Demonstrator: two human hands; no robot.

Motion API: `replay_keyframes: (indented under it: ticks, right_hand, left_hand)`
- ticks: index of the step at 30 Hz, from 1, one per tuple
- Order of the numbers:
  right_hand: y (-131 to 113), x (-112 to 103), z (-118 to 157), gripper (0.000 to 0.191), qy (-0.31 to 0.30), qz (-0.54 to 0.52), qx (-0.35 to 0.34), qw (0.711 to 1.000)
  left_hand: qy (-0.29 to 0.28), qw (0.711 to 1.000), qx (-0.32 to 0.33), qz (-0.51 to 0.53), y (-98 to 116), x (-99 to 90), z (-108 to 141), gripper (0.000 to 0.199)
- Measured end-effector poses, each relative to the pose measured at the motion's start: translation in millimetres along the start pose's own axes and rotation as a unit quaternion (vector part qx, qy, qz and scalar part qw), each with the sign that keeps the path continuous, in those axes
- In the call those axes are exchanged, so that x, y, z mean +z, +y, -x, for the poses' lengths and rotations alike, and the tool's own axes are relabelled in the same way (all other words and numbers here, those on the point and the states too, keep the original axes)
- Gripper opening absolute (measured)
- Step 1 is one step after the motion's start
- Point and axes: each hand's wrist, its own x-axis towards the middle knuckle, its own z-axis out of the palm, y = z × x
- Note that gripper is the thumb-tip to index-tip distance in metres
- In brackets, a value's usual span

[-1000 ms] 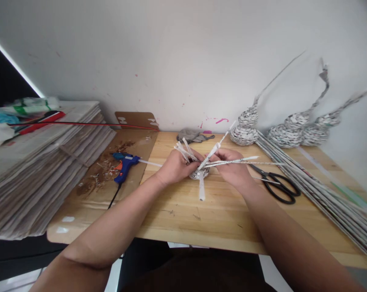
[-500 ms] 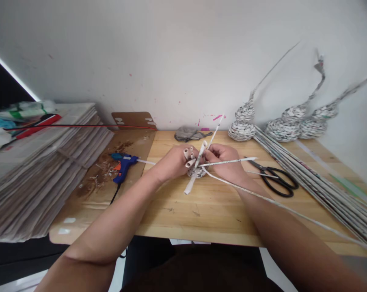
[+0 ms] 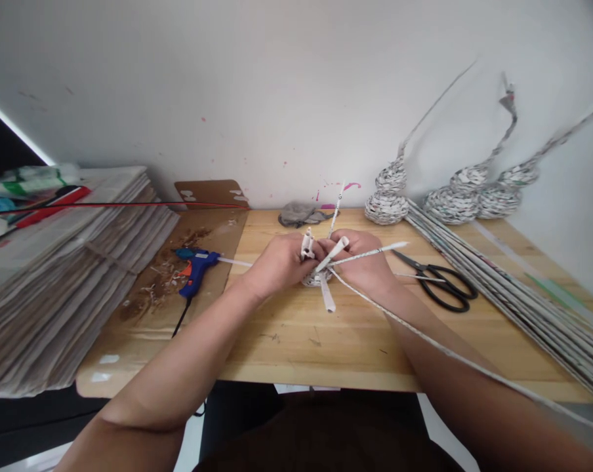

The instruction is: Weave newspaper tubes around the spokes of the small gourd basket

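Observation:
Between my hands, over the table, is a small woven piece [image 3: 313,279] of rolled newspaper, partly hidden by my fingers. My left hand [image 3: 281,263] is closed around a cluster of upright paper tubes [image 3: 307,244] whose open ends poke out above the fingers. Opposite it, my right hand [image 3: 366,261] pinches at the weave's right side, its fingertips on a paper tube [image 3: 336,210] that points up and away. Other paper tubes [image 3: 336,248] stick out between the hands and toward me. One long paper strand [image 3: 439,347] trails over my right forearm.
Black-handled scissors [image 3: 447,285] lie right of my hands, near a row of long paper tubes [image 3: 498,295]. Behind stand gourd-shaped woven paper pieces [image 3: 388,196]. Leftward are a blue glue gun [image 3: 197,270] on stained cardboard [image 3: 129,341], stacked newspapers [image 3: 70,288] and a grey cloth [image 3: 301,214].
The woven piece has turned slightly between my hands: the near tube now points down and right instead of left. The cluster in my left hand looks more bunched. The view shifted a little.

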Motion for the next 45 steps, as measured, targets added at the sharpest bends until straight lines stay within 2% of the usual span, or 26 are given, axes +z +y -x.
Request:
replay_keyframes:
  ticks: [4, 9, 12, 20, 26, 31, 38, 42, 45]
  right_hand:
    - [-2.4, -2.8, -0.1, 0.039, -0.010, 0.003, -0.019, 1.000]
    - [-2.8, -3.1, 1.2, 0.034, -0.022, -0.017, -0.012, 1.000]
    - [-5.6, -3.2, 0.8, 0.035, -0.019, -0.017, -0.002, 1.000]
    - [0.5, 2.3, -3.4, 0.031, -0.036, -0.114, 0.044, 0.992]
    - [2.9, 8.1, -5.4, 0.020, -0.029, -0.221, 0.076, 0.972]
    - [-2.5, 4.7, -3.9, 0.010, -0.037, -0.237, 0.073, 0.968]
    - [3.0, 5.6, -6.8, 0.016, -0.056, -0.327, 0.112, 0.937]
    - [10.0, 5.6, -9.6, 0.012, -0.050, -0.303, 0.090, 0.947]
    - [12.7, 1.9, -9.0, 0.015, -0.082, -0.261, 0.057, 0.960]
  left_hand:
    - [0.000, 0.998, -0.058, -0.005, 9.9, 1.1, 0.9, 0.014]
    - [0.019, 0.996, -0.086, -0.006, 16.7, 1.7, 2.4, 0.015]
    - [0.022, 0.994, -0.107, 0.011, 14.6, 2.6, 1.8, 0.014]
    - [0.047, 0.973, -0.179, 0.135, 4.4, 5.1, 1.9, 0.007]
    - [0.068, 0.968, -0.205, 0.131, -2.5, 3.3, -0.1, 0.026]
    - [0.037, 0.965, -0.178, 0.187, -9.1, 4.3, 1.5, 0.017]
    - [0.086, 0.957, -0.219, 0.169, -13.8, 6.0, 2.1, 0.005]
    - [0.118, 0.957, -0.227, 0.137, -10.2, 3.0, 1.1, 0.004]
    - [0.137, 0.950, -0.245, 0.139, -8.7, 2.3, 1.3, 0.006]
